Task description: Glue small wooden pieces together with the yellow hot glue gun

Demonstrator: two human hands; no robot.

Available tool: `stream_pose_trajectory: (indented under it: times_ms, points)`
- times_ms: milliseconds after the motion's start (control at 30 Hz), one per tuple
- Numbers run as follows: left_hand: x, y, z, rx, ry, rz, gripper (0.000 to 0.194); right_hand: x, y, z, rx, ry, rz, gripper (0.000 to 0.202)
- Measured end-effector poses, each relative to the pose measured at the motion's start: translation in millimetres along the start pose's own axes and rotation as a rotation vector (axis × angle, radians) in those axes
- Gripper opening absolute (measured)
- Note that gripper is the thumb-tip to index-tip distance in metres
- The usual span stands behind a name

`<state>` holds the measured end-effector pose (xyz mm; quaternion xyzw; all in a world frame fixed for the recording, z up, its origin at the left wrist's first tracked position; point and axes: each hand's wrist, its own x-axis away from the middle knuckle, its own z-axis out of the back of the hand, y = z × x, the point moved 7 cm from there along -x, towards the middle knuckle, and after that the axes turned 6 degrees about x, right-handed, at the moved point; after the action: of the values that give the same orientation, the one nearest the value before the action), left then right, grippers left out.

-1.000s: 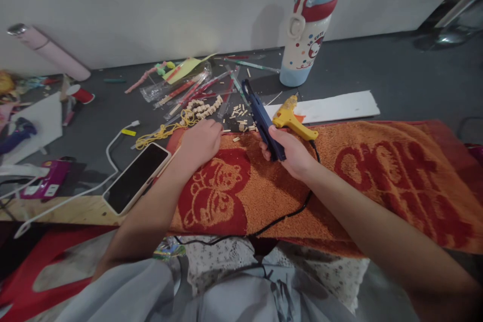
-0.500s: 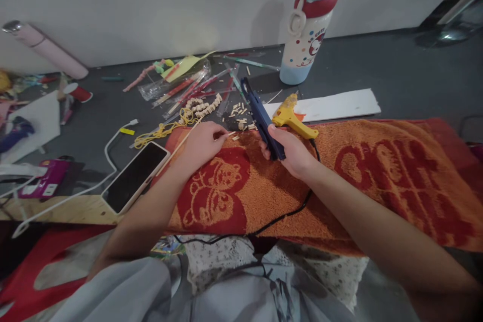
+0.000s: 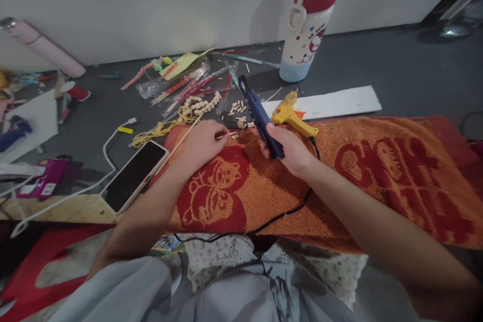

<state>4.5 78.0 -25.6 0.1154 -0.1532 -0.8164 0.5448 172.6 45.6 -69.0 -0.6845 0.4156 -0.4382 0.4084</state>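
Observation:
My left hand (image 3: 207, 137) rests at the towel's far edge, thumb and fingertips pinched together on a small piece of wooden stick (image 3: 222, 136). Beside its fingertips lie short cut stick pieces (image 3: 235, 135). A long thin wooden stick (image 3: 177, 144) runs alongside that wrist. In my right hand (image 3: 289, 148) is a long dark blue hand tool (image 3: 257, 110), shaped like a stapler, gripped at its near end and tilted up and away. More short stick pieces (image 3: 237, 107) are scattered behind the tool. Just right of it lies a yellow glue gun (image 3: 290, 113).
An orange and red towel (image 3: 279, 186) covers the table's front, with a black cord across it. Behind are a white strip (image 3: 339, 104), a bottle (image 3: 302, 45), yellow string (image 3: 156, 133) and wrapped sticks (image 3: 181, 85). A phone (image 3: 134, 177) and white cable (image 3: 109, 153) lie left.
Both hands keep nearly the same place and grip. The left fingertips have shifted slightly at the stick pieces, and the whole view has moved a little.

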Motion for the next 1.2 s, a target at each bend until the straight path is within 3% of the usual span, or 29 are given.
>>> stream_pose_trajectory:
  times_ms: [1200]
  points:
    - [2.1, 10.5, -2.3, -0.084, -0.018, -0.048, 0.028, 0.6, -1.5, -1.5, 0.027, -0.005, 0.001, 0.044]
